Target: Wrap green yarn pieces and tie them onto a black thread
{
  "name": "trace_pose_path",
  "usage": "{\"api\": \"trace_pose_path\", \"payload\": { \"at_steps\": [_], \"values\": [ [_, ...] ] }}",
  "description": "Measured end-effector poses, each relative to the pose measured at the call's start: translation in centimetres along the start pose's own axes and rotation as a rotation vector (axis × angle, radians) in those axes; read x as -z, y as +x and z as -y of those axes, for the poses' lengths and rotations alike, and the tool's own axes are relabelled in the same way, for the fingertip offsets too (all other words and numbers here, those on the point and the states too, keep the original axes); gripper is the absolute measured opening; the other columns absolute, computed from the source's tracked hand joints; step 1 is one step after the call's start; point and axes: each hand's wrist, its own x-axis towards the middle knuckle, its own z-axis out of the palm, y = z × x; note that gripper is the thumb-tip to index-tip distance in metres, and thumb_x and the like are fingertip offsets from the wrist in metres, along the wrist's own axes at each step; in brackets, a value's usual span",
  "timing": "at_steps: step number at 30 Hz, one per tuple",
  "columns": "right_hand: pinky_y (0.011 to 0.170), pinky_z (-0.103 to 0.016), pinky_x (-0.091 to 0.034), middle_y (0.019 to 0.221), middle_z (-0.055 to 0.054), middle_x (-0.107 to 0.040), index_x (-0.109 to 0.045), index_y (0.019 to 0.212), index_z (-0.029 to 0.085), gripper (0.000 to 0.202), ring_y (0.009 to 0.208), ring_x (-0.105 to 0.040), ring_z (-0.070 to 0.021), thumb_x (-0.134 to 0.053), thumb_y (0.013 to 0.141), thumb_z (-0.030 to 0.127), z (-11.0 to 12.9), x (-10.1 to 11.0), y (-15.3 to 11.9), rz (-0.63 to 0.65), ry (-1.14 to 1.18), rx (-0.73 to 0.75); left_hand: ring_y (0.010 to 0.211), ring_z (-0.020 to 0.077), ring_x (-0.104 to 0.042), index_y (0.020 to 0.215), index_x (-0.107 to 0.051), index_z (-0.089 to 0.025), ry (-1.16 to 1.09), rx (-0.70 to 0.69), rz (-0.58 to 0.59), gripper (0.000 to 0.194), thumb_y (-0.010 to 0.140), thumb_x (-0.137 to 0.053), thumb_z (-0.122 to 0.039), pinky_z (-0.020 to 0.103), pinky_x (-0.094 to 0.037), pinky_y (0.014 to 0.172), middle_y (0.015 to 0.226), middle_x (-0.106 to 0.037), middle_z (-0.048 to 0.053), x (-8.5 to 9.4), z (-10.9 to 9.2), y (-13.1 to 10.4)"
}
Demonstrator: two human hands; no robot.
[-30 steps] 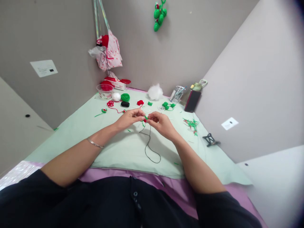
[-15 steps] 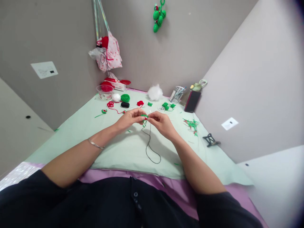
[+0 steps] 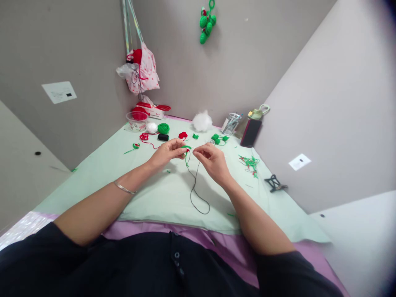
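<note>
Between the thumb and fingers of my left hand (image 3: 169,153) is a small green and red crochet piece (image 3: 187,149), with a green tail hanging below it. Just right of it, my right hand (image 3: 211,160) is closed in a pinch on something thin, too small to make out. A dark thread (image 3: 194,190) runs down from the piece, loops over the pale green cloth (image 3: 148,202) and rises toward my right hand. A small gap separates the two hands.
Behind my hands lie a green yarn ball (image 3: 163,128), a black spool (image 3: 163,137), red yarn (image 3: 182,135) and white stuffing (image 3: 202,121). At the right are a phone (image 3: 251,133), thread scraps (image 3: 250,163) and a black hair clip (image 3: 275,183). A plastic tub (image 3: 137,122) stands back left.
My right hand has moved slightly right, away from the crochet piece, opening a gap between the hands. My left hand has shifted a little left with the piece.
</note>
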Motion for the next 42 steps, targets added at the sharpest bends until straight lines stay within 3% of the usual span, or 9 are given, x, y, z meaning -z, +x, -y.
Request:
{"api": "trace_pose_path", "payload": {
  "at_steps": [9,24,27,31,34,38,42],
  "values": [
    [0.056,-0.025,-0.034,0.057,0.003,-0.052,-0.069,0.082,0.018,0.013,0.054,-0.044,-0.0104,-0.059,0.085,0.028,0.3,-0.1,-0.2,0.049,-0.026,-0.096,0.080,0.0129,-0.058,0.088,-0.062,-0.017,-0.007,-0.031,-0.010,0.027,0.075,-0.075,-0.037,0.031,-0.050,0.081,0.087,-0.063,0.000,0.2,0.4,0.2],
    [0.054,-0.025,-0.031,0.053,0.005,-0.045,-0.064,0.079,0.019,0.013,0.052,-0.040,-0.0103,-0.058,0.084,0.028,0.2,-1.0,-0.2,0.045,-0.007,-0.180,0.082,0.0147,-0.058,0.087,-0.066,-0.017,0.159,-0.135,-0.001,0.021,0.074,-0.074,-0.031,0.031,-0.046,0.081,0.087,-0.064,0.002,-0.5,0.4,-0.3],
    [0.053,-0.025,-0.032,0.055,0.004,-0.045,-0.063,0.078,0.018,0.017,0.053,-0.040,-0.0104,-0.061,0.082,0.035,-0.1,-1.2,0.0,0.066,0.144,-0.245,0.083,0.0156,-0.058,0.086,-0.068,-0.018,0.215,-0.174,-0.023,0.018,0.075,-0.073,-0.031,0.032,-0.047,0.083,0.087,-0.061,0.002,-0.7,0.3,-0.5],
    [0.053,-0.024,-0.038,0.065,0.002,-0.053,-0.063,0.083,0.017,0.036,0.054,-0.044,-0.0090,-0.062,0.081,0.053,-0.5,-1.0,0.4,0.191,0.515,-0.421,0.090,0.0173,-0.058,0.088,-0.072,-0.020,0.307,-0.321,-0.081,0.013,0.079,-0.072,-0.029,0.033,-0.048,0.087,0.092,-0.058,0.004,-0.5,0.4,-0.6],
    [0.055,-0.024,-0.042,0.069,0.000,-0.055,-0.061,0.081,0.016,0.044,0.056,-0.047,-0.0084,-0.062,0.080,0.059,-0.5,-0.8,0.5,0.254,0.638,-0.510,0.091,0.0173,-0.057,0.090,-0.073,-0.022,0.368,-0.430,-0.084,0.010,0.083,-0.068,-0.027,0.033,-0.048,0.088,0.093,-0.056,0.004,-0.5,0.3,-0.8],
    [0.059,-0.024,-0.045,0.072,-0.001,-0.060,-0.061,0.080,0.015,0.035,0.059,-0.051,-0.0084,-0.069,0.076,0.049,-0.3,-0.7,0.6,0.254,0.674,-0.559,0.091,0.0172,-0.057,0.089,-0.073,-0.022,0.440,-0.503,-0.069,0.009,0.086,-0.065,-0.023,0.033,-0.046,0.089,0.092,-0.056,0.004,-0.6,0.2,-1.1],
    [0.064,-0.026,-0.049,0.073,-0.001,-0.064,-0.062,0.085,0.015,0.023,0.062,-0.057,-0.0094,-0.069,0.073,0.034,-0.2,-0.9,0.5,0.172,0.649,-0.512,0.093,0.0175,-0.058,0.097,-0.069,-0.020,0.410,-0.413,-0.051,0.014,0.085,-0.062,-0.021,0.033,-0.047,0.091,0.097,-0.057,0.005,-0.7,0.4,-1.0]
  ]
}}
